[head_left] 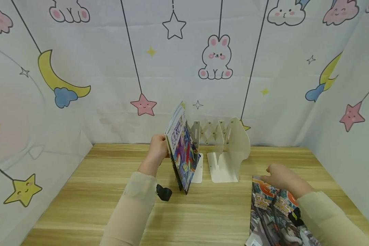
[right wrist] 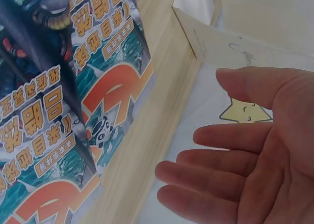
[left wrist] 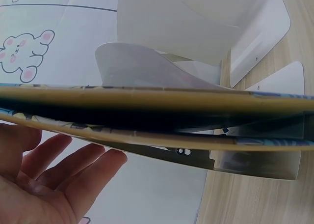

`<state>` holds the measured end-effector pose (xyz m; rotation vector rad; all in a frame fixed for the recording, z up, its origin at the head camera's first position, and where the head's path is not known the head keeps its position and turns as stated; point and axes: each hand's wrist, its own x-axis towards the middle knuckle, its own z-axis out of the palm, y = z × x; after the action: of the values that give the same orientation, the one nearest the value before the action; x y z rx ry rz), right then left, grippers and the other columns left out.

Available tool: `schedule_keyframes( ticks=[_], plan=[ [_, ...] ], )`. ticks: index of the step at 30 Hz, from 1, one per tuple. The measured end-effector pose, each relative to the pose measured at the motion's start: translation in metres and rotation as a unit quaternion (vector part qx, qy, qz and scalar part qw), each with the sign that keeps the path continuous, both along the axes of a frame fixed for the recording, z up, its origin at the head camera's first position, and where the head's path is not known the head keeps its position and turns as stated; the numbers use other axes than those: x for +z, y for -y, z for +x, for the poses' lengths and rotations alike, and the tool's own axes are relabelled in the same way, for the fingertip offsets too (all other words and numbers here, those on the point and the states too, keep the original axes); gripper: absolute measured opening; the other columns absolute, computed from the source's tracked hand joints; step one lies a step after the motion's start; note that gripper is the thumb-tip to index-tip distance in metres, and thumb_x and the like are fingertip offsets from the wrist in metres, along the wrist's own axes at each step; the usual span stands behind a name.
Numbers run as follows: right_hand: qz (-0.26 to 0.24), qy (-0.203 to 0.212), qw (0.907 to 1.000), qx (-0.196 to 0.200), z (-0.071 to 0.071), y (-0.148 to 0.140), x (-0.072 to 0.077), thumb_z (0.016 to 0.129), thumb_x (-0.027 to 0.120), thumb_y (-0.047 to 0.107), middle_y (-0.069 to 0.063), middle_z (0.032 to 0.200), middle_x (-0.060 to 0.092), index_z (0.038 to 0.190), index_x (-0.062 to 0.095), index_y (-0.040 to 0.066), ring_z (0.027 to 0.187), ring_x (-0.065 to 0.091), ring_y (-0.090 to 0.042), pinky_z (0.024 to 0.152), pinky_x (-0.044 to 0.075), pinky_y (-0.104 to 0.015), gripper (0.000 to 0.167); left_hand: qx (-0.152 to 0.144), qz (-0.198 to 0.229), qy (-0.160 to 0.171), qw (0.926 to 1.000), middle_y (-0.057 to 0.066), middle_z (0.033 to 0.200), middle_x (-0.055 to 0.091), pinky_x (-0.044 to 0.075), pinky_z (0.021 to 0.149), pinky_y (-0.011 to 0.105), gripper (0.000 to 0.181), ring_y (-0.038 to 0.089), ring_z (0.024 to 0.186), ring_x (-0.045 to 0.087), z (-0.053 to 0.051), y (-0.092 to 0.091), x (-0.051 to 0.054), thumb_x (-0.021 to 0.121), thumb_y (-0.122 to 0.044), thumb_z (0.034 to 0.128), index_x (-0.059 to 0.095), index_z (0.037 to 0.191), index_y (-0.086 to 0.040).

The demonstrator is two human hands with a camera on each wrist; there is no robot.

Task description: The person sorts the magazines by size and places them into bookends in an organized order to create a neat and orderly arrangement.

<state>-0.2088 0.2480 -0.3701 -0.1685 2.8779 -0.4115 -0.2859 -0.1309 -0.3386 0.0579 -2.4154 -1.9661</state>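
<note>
Upright at the left end of a cream metal bookend rack (head_left: 230, 143) stand magazines with a colourful cover (head_left: 184, 150). My left hand (head_left: 158, 147) is at their left side; in the left wrist view its fingers (left wrist: 98, 177) are extended loosely against the outer face near the yellow-edged spines (left wrist: 147, 98). My right hand (head_left: 283, 177) is above the top edge of two overlapping magazines (head_left: 264, 212) lying flat at the right. In the right wrist view that hand (right wrist: 235, 160) has its fingers spread and holds nothing, beside the orange-lettered covers (right wrist: 117, 86).
The wood-grain table (head_left: 196, 222) meets a white cloth backdrop (head_left: 172, 68) printed with rabbits, stars and moons behind it and at both sides. The rack's expanding middle section stands near the back edge. A small black object sits at each wrist.
</note>
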Motion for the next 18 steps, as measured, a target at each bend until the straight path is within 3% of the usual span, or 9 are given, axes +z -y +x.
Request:
schedule_keyframes(
  ticks=[3, 7, 9, 18],
  plan=[
    [0.001, 0.009, 0.9999, -0.013, 0.001, -0.005, -0.003, 0.091, 0.059, 0.027, -0.02, 0.079, 0.066, 0.071, 0.062, 0.001, 0.041, 0.034, -0.007, 0.064, 0.044, -0.034, 0.032, 0.0, -0.004, 0.0, 1.0, 0.015, 0.079, 0.065, 0.049, 0.051, 0.025, 0.026, 0.014, 0.057, 0.056, 0.0, 0.0, -0.001, 0.047, -0.008, 0.0925, 0.066, 0.088, 0.009],
    [-0.004, 0.025, 0.9988, -0.042, 0.002, -0.011, -0.008, 0.091, 0.059, 0.026, 0.003, 0.051, 0.041, 0.058, 0.046, 0.013, 0.041, 0.031, -0.006, 0.05, 0.038, -0.027, 0.038, 0.0, -0.009, -0.004, 1.0, 0.013, 0.078, 0.064, 0.048, 0.051, 0.025, 0.026, 0.015, 0.059, 0.055, 0.0, 0.0, -0.001, 0.047, -0.008, 0.0921, 0.065, 0.085, 0.008],
    [-0.005, 0.027, 0.9982, -0.054, 0.002, -0.014, -0.01, 0.091, 0.06, 0.026, 0.006, 0.048, 0.033, 0.056, 0.042, 0.015, 0.041, 0.03, -0.006, 0.046, 0.035, -0.024, 0.041, 0.0, -0.012, -0.007, 0.9999, 0.012, 0.076, 0.063, 0.047, 0.051, 0.025, 0.026, 0.015, 0.06, 0.054, 0.0, 0.0, -0.002, 0.047, -0.009, 0.092, 0.064, 0.083, 0.008],
    [0.011, 0.031, 0.9976, -0.062, 0.003, -0.028, -0.014, 0.089, 0.058, 0.021, 0.007, 0.048, 0.03, 0.055, 0.04, 0.016, 0.043, 0.027, -0.007, 0.048, 0.034, -0.027, 0.039, 0.002, -0.006, -0.001, 1.0, 0.01, 0.073, 0.062, 0.046, 0.05, 0.026, 0.025, 0.014, 0.057, 0.053, 0.0, 0.0, -0.001, 0.047, -0.009, 0.0921, 0.064, 0.083, 0.007]
  ],
)
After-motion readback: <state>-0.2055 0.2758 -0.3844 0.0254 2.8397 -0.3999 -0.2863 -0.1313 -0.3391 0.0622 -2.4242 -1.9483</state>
